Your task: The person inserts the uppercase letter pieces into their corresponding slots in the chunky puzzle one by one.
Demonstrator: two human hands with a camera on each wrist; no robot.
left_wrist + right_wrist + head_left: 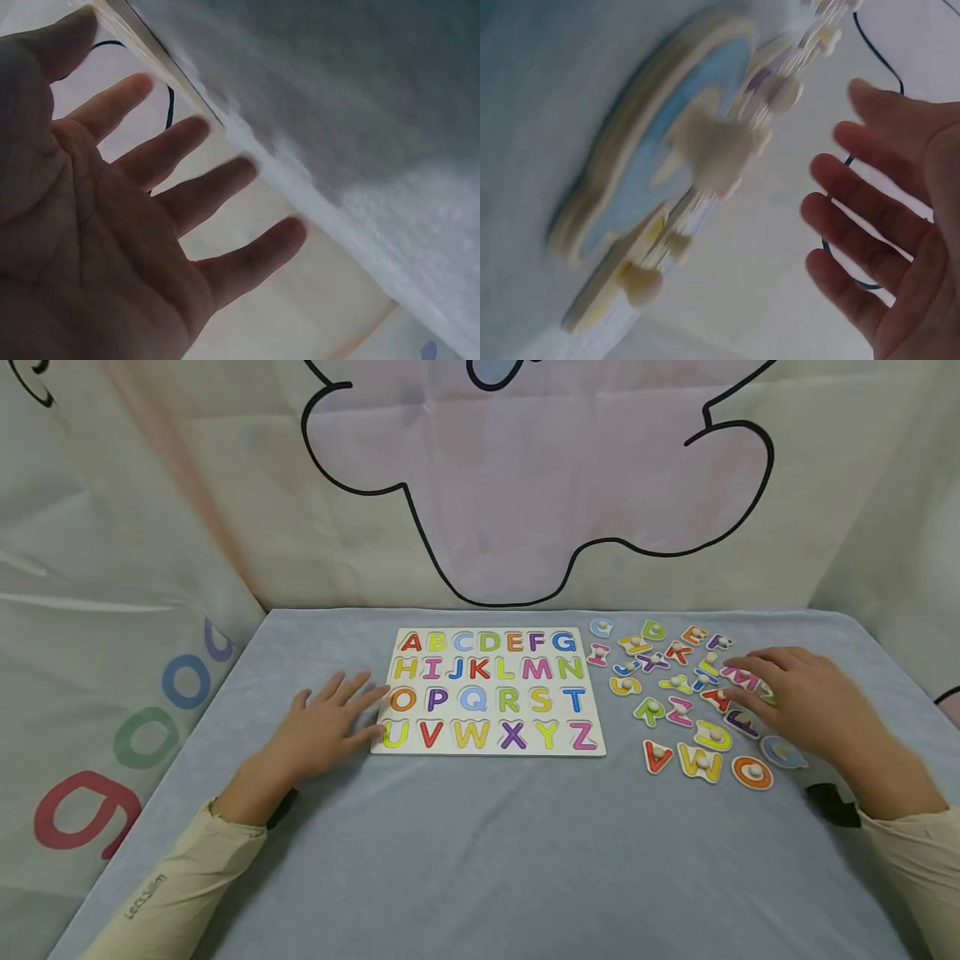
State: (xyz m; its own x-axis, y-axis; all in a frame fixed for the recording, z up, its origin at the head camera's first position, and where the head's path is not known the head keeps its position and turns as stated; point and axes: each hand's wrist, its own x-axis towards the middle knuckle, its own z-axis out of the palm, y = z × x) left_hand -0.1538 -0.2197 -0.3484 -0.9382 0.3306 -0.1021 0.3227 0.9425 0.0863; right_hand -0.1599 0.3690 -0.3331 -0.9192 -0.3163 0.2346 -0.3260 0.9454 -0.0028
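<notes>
A white alphabet puzzle board lies on the grey cloth with coloured letter shapes A to Z printed in its slots. My left hand lies flat and open beside the board's left edge, its fingertips touching the edge near the O and U. To the right, several loose letter pieces with white knobs are scattered. My right hand hovers open, fingers spread, over the right side of that pile, above a pink M piece. In the right wrist view a light blue piece with a knob fills the frame beside my spread fingers.
A grey cloth covers the table. A pale curtain with a black cartoon outline hangs behind it, and coloured ring prints show on the left curtain. Bare cloth lies in front of the board.
</notes>
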